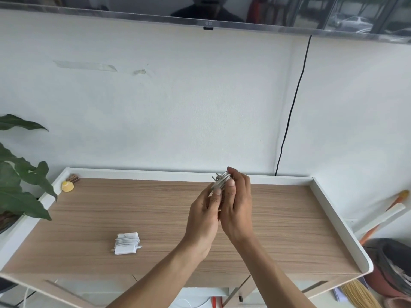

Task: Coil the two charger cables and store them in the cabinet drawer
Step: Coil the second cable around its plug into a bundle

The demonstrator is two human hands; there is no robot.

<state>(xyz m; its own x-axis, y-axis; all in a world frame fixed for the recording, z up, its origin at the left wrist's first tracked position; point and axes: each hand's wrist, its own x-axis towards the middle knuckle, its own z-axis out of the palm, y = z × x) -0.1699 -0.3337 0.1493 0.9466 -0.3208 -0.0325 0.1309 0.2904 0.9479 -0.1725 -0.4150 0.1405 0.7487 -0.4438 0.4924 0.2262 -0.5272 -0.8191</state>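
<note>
Bright, soft daylight lights the scene evenly; shadows on the desk (289, 230) are faint. The far TV (289, 12) mirrors windows with glare. Wide-angle distortion bends the desk's edges. The fingers (216, 192) and the cable (221, 182) they hold look slightly blurred.

Two white charger cables: one wound and set down, one bundled in the hands.

The wound charger cable (127, 243) lies flat on the front-left part of the wooden cabinet top (289, 230), its cord wrapped in tight turns round a square white adapter, with a connector end sticking out to the right. The held cable bundle (222, 182) is a tight grey-white coil, raised above the rear of the top and gripped between the left hand (203, 216) and the right hand (236, 207); a short end protrudes at its upper left.
</note>
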